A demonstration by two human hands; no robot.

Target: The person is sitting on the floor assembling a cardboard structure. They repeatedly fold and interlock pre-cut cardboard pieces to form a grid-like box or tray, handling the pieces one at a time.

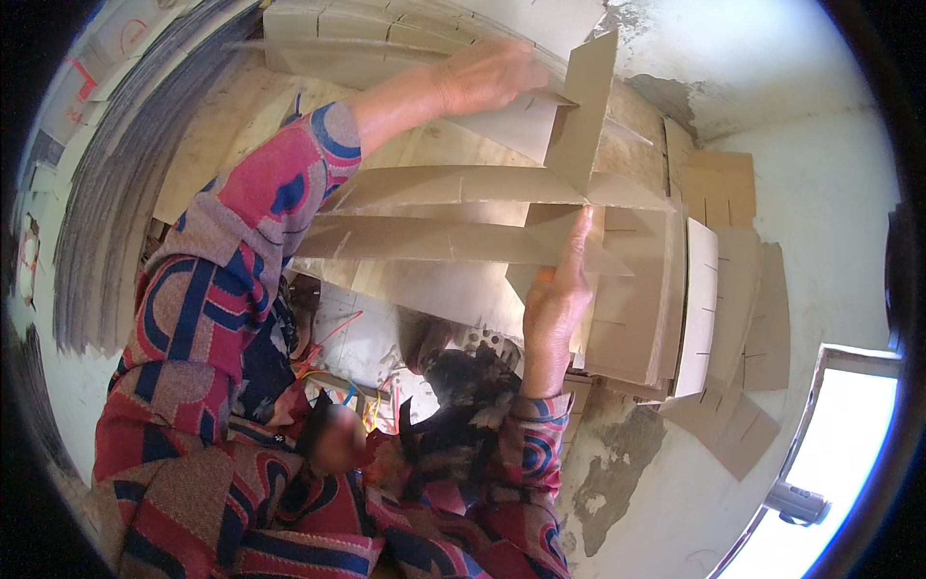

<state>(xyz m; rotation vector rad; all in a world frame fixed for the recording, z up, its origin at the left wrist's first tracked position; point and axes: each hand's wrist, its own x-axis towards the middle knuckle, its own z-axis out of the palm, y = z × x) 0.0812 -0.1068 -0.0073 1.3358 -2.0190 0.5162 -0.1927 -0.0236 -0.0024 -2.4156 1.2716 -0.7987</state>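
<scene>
"Where are the cardboard pieces?"

"In the upper middle of the frame. The upper long, thin, tan cardboard strip (444, 185) and the lower long, thin, tan cardboard strip (415, 239) lie nearly side by side. Both go the long way from left to right."

"And the one that stands up?"

"That's the shorter flat tan cardboard crosspiece (581, 116). Its long way goes up and down the frame. The top end leans a bit to the right, and the low end meets the upper strip."

"What is the right hand (558, 307) doing?"

"It's right of the middle. Its pointing finger is straight and points up, with the tip at the spot where the crosspiece meets the strip. I can't tell if the other fingers are pinching anything."

"And the left hand (494, 77)?"

"It's at the top middle, and it's blurry. The fingers look curled. It's by a blurry long tan cardboard strip (338, 63) that slants down a little to the right. I can't tell if it's gripping it."

"What else is there?"

"A pale brown wooden board (227, 125) is under the strips. A tall pile of thin dark grey sheets (121, 203) is on the left. Flat tan cardboard pieces with slits (728, 183) are on the right."
</scene>
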